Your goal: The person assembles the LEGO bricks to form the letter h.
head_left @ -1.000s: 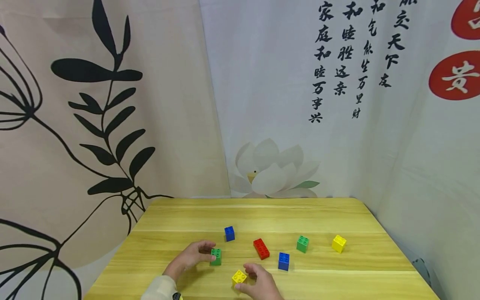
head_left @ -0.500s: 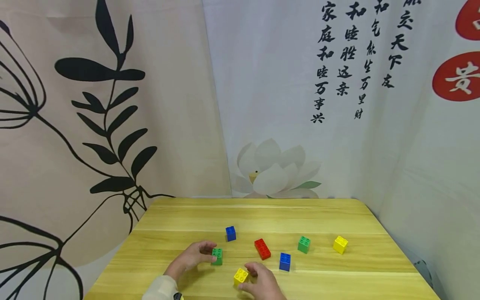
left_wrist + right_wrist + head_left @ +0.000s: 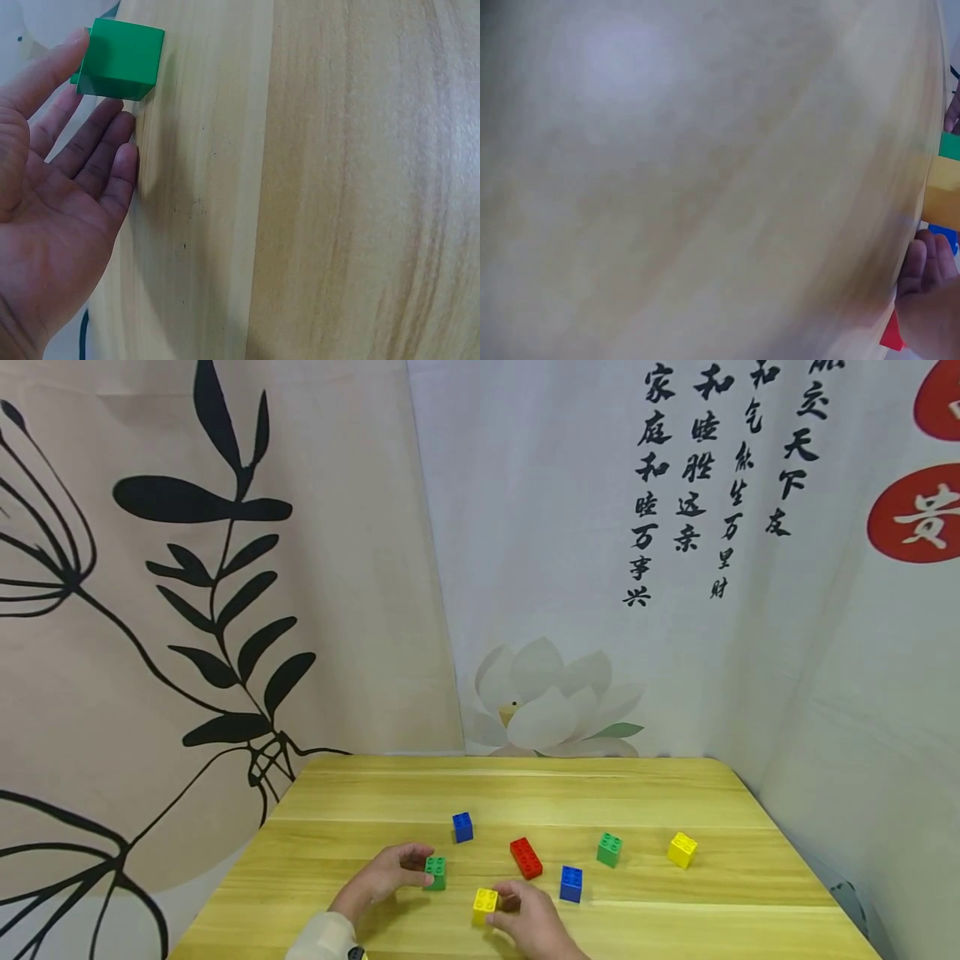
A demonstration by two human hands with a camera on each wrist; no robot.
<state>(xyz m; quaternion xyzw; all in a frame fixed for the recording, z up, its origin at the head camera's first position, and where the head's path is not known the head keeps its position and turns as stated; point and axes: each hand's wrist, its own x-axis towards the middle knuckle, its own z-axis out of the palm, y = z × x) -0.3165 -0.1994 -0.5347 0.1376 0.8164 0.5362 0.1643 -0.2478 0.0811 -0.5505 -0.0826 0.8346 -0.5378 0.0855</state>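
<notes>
In the head view my left hand point(image 3: 386, 878) pinches a green toy building brick point(image 3: 435, 873) between thumb and fingers. The left wrist view shows the thumb against the studded side of this green brick point(image 3: 121, 60), with the other fingers loosely bent below it. Nearer the front, my right hand point(image 3: 531, 917) holds a yellow building brick point(image 3: 484, 906) by its right side, thumb in front and fingers behind. At the right wrist view's right edge, the yellow brick point(image 3: 943, 193) appears above my right hand point(image 3: 930, 296); its fingertips there are partly cut off.
On the wooden table point(image 3: 375, 793) lie a blue brick point(image 3: 462, 827) behind the green one, a longer red brick point(image 3: 526, 858), another blue brick point(image 3: 571, 884), a green brick point(image 3: 609, 850) and a yellow brick point(image 3: 682, 850). A printed curtain point(image 3: 360, 610) hangs behind.
The yellow brick in my right hand has turned to sit squarer and shifted slightly away from me. The left hand and its green brick stay in place; the whole view has drifted slightly.
</notes>
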